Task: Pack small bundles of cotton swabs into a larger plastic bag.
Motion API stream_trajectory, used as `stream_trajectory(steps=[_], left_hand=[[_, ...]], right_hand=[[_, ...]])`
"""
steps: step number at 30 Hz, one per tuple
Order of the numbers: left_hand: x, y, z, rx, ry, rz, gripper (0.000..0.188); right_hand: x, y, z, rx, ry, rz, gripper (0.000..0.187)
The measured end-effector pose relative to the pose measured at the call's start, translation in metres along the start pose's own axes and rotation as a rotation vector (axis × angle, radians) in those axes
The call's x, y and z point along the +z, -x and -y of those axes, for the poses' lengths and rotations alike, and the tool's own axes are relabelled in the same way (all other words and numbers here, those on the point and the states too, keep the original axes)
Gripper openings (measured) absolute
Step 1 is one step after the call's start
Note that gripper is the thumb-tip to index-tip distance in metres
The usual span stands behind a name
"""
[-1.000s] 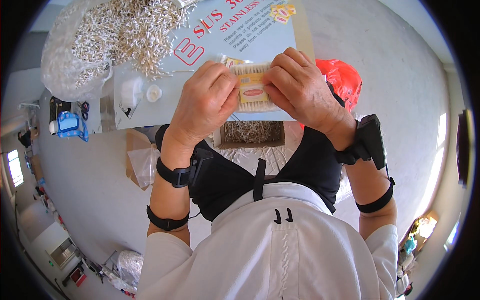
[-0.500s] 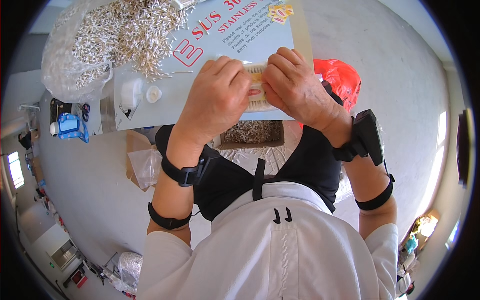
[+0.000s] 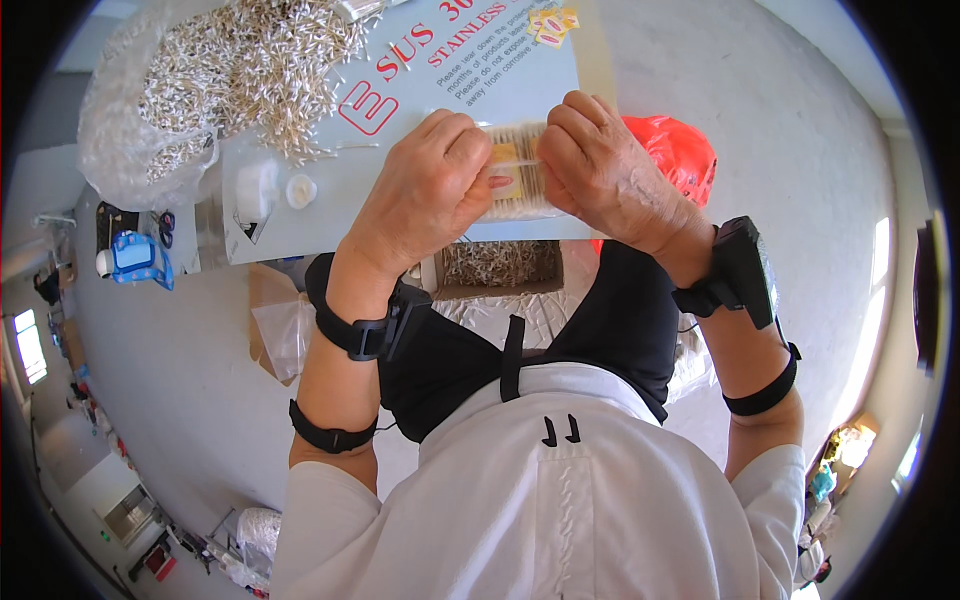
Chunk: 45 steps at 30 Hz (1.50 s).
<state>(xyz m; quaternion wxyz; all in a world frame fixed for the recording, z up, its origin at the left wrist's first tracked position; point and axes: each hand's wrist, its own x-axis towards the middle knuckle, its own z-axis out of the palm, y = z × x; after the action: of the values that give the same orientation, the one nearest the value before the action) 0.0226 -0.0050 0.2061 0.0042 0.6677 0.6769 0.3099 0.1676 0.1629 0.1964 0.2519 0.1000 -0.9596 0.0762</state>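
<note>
Between my two hands is a clear packet of cotton swabs [image 3: 522, 190], with a yellow label inside, near the front edge of the steel-sheet table [image 3: 385, 150]. My left hand [image 3: 430, 180] has its fingers curled closed on the packet's left end. On the right end, my right hand [image 3: 615, 170] is closed in the same way. The fingertips of both hands are mostly hidden behind the knuckles. A large heap of loose cotton swabs [image 3: 285, 90] lies at the far left, partly in a clear plastic bag [image 3: 100, 120].
A white container [image 3: 256, 190] and a small round white dish [image 3: 300, 191] stand left of my hands. Small yellow labels [image 3: 550, 27] lie at the back. A red plastic bag [image 3: 672, 150] is beyond the table's right edge. Below the front edge is a cardboard box [image 3: 500, 290] of swabs.
My hands have moved slightly apart, so more of the packet shows between them. Both still grip its ends. The whole view has shifted a little.
</note>
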Motion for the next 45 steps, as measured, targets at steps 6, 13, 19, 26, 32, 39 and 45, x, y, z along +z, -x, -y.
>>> stream_trajectory(steps=[6, 13, 19, 26, 32, 39, 45], left_hand=[[0.013, -0.013, -0.018, 0.044, -0.147, -0.024, 0.013], [0.03, -0.013, -0.02, 0.003, -0.196, -0.045, 0.007], [0.038, -0.013, -0.025, -0.012, -0.146, -0.077, 0.014], [0.035, -0.009, -0.018, 0.011, -0.137, -0.057, 0.012], [0.037, -0.013, -0.02, -0.001, -0.071, -0.119, 0.016], [0.035, -0.01, -0.016, -0.021, -0.095, -0.072, 0.012], [0.034, -0.008, -0.013, -0.022, -0.054, -0.159, 0.017]], right_hand=[[0.003, 0.007, 0.004, 0.049, -0.043, -0.062, 0.022], [0.0, 0.016, 0.003, 0.146, -0.189, -0.05, 0.02], [-0.003, 0.023, 0.005, 0.208, -0.121, -0.004, 0.016], [-0.006, 0.021, -0.002, 0.086, -0.018, 0.045, 0.019], [-0.018, 0.024, -0.015, 0.02, 0.017, 0.052, 0.024], [-0.038, 0.045, -0.038, -0.015, 0.112, 0.126, 0.024], [-0.065, 0.073, -0.054, 0.125, 0.147, 0.199, 0.022]])
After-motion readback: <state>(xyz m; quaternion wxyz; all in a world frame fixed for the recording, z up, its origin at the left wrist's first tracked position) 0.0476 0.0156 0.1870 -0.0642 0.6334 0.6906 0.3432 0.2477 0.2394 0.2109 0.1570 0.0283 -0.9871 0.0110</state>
